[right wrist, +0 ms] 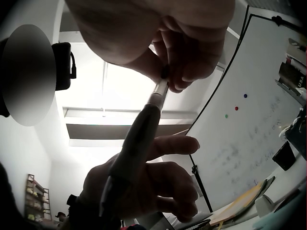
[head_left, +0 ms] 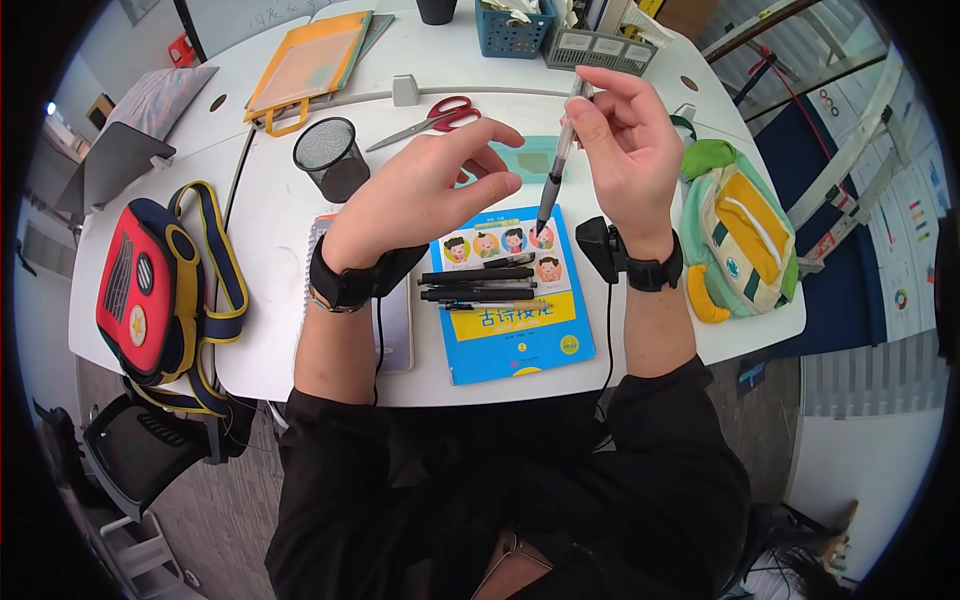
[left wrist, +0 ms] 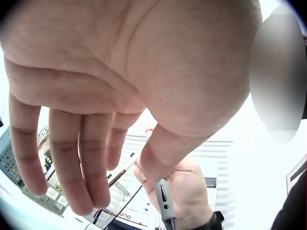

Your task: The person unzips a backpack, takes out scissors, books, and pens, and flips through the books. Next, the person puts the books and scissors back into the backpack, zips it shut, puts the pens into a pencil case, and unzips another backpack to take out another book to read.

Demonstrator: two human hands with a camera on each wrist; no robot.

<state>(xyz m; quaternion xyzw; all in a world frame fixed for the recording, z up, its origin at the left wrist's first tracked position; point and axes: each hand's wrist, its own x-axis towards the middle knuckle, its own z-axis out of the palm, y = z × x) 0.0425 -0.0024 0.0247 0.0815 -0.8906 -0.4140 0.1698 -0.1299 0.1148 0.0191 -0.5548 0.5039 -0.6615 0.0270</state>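
Observation:
The right hand (head_left: 635, 150) pinches the top end of a clear pen with a grey grip (head_left: 556, 180), its tip pointing down over the blue book (head_left: 520, 350). In the right wrist view the pen (right wrist: 136, 139) hangs from the right hand's fingertips (right wrist: 165, 79). The left hand (head_left: 425, 190) is held in the air left of the pen, fingers relaxed and holding nothing. Its fingers hang loosely in the left wrist view, where the left hand (left wrist: 115, 91) is large. Several pens (head_left: 478, 294) lie across the book.
A black mesh cup (head_left: 331, 160) and red-handled scissors (head_left: 440, 118) are behind the left hand. A notebook (head_left: 398, 330) lies left of the book. A red bag (head_left: 150, 290) stands at the left, a green and yellow bag (head_left: 740, 235) at the right. Baskets (head_left: 514, 32) are at the back.

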